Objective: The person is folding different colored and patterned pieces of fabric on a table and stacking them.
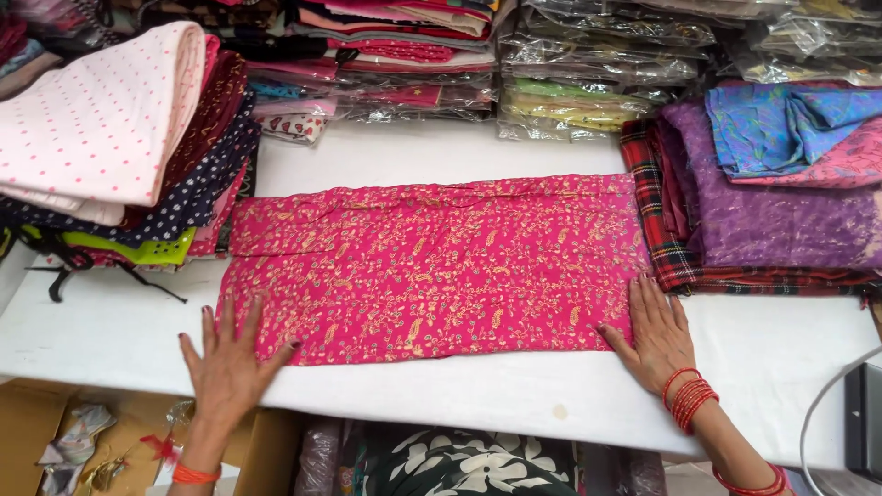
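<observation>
A folded bright pink cloth [432, 266] with a small gold pattern lies flat across the white table [772, 358]. My left hand [230, 363] rests flat with fingers spread on the cloth's near left corner. My right hand [654, 331] lies flat at the cloth's near right edge, fingertips touching it, with red bangles on the wrist. Neither hand holds anything.
A stack of folded fabrics [119, 138] stands at the left, topped by a pink dotted one. Purple, blue and red tartan cloths [763, 193] are piled at the right. Wrapped garments [588, 73] line the back. A cardboard box [55, 432] sits below the table's near left edge.
</observation>
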